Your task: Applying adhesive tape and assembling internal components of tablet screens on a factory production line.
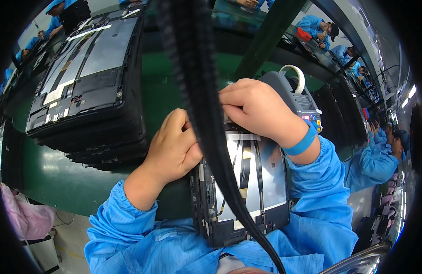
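Note:
In front of me, close to my body, lies a stack of flat tablet-like device housings [275, 176], black-framed with silver panels and dark ribbon strips on the top one. My left hand [170, 148] is at its far left corner, fingers curled and thumb pressed in. Over the stack's far end, my right hand [261, 108] has its fingers bent and pinched together; a blue band circles that wrist. A dark strap [197, 82] hangs across the view and hides the fingertips of both hands, so I cannot make out what they hold.
A taller stack of similar housings [106, 50] stands on the green table [60, 171] to the left. Just beyond my right hand is a grey tape dispenser [278, 84] with a white roll and lit buttons. Dark stacks [341, 114] stand farther right. Blue-clad people work around.

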Demonstrator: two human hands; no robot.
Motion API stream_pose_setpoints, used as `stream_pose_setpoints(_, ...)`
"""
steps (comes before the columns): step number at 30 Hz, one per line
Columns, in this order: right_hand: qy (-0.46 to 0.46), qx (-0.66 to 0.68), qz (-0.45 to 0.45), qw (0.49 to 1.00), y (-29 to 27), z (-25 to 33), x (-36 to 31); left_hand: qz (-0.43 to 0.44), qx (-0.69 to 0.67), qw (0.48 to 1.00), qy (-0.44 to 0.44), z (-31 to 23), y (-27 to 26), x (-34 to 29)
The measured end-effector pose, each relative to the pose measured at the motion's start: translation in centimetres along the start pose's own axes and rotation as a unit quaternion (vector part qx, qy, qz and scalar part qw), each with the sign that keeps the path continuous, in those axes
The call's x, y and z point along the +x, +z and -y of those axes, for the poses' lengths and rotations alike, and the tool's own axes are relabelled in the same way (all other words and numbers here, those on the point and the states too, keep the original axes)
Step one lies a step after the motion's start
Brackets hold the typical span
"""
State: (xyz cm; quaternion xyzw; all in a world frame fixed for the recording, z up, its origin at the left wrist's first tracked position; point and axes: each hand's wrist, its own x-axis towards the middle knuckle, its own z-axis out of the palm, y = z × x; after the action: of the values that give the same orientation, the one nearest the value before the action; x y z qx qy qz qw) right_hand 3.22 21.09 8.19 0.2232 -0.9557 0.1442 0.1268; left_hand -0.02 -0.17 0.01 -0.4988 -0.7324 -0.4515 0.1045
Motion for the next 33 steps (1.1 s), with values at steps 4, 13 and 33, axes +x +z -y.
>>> stream_pose_setpoints(4,0.018,0.059,-0.026,0.998,-0.5,-0.1,-0.7,-0.013,0.001,1.0,0.005,-0.1,0.1,-0.2)
stream_pose_setpoints(13,0.004,0.021,-0.049,0.999,0.6,0.6,-0.9,-0.018,0.024,0.999,0.018,-1.0,-0.3,-0.1)
stream_pose_setpoints(33,0.288,0.377,-0.281,0.834,3.9,4.2,-19.3,-0.04,0.021,0.999,0.013,-2.0,-0.5,0.3)
